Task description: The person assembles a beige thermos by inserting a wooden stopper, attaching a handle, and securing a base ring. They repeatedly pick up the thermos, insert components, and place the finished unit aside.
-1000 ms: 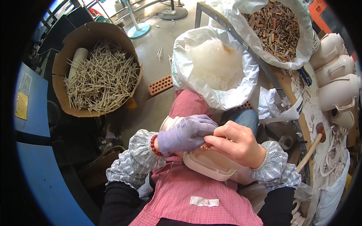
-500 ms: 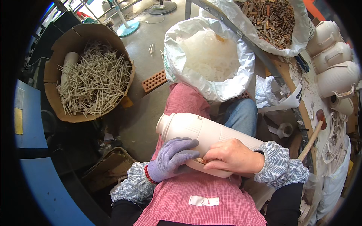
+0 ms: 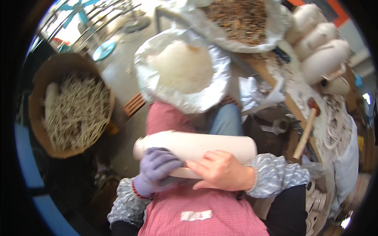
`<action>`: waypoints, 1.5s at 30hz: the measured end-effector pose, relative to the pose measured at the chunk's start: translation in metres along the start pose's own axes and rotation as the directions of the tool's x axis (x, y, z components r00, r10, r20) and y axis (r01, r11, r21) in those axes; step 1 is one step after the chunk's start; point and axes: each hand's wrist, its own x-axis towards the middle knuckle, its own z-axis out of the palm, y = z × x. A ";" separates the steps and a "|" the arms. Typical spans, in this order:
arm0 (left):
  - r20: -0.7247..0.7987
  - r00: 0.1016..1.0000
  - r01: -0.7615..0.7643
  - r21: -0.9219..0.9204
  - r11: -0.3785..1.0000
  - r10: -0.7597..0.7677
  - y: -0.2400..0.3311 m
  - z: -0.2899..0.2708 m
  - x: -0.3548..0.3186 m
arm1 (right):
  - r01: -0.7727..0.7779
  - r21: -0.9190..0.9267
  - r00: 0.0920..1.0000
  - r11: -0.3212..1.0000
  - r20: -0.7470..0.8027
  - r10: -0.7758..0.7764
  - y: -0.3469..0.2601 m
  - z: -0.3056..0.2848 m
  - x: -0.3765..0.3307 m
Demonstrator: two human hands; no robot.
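Observation:
A long cream-coloured cylindrical vessel (image 3: 197, 147) lies sideways across my lap, over a red checked apron (image 3: 204, 212). My left hand (image 3: 155, 169), in a purple glove, grips its left part from the near side. My right hand (image 3: 220, 171) is bare and rests flat on the vessel's near side toward the middle, fingers pointing left. Both hands hold the vessel just above my knees.
A sack lined with clear plastic holds white powder (image 3: 183, 67) just ahead. A brown tub of pale sticks (image 3: 76, 110) stands at the left. A sack of brown chips (image 3: 244, 19) sits far ahead. Cream jugs (image 3: 323, 51) and a wooden mallet (image 3: 307, 126) are on a bench at the right.
The vessel has been turned from tucked under my hands to lying sideways at full length. My gloved left hand slid to its left part; my view has swung.

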 end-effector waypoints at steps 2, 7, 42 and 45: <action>0.037 0.997 0.073 0.001 0.997 -0.072 0.002 -0.001 0.021 | -0.021 -0.082 1.000 0.996 -0.014 0.020 0.012 -0.003 -0.007; 0.157 0.980 0.145 -0.171 0.975 -0.119 -0.029 -0.022 0.085 | -0.313 0.434 0.916 0.845 -0.097 0.389 0.071 -0.070 -0.061; 0.574 0.694 0.589 -0.106 0.801 -0.435 -0.126 0.033 0.293 | -0.757 -0.461 0.624 0.464 -0.722 0.300 0.239 -0.172 -0.208; 0.560 0.379 0.610 0.447 0.654 -0.736 -0.094 0.001 0.292 | -0.639 -0.361 0.697 0.679 -0.645 0.313 0.275 -0.135 -0.155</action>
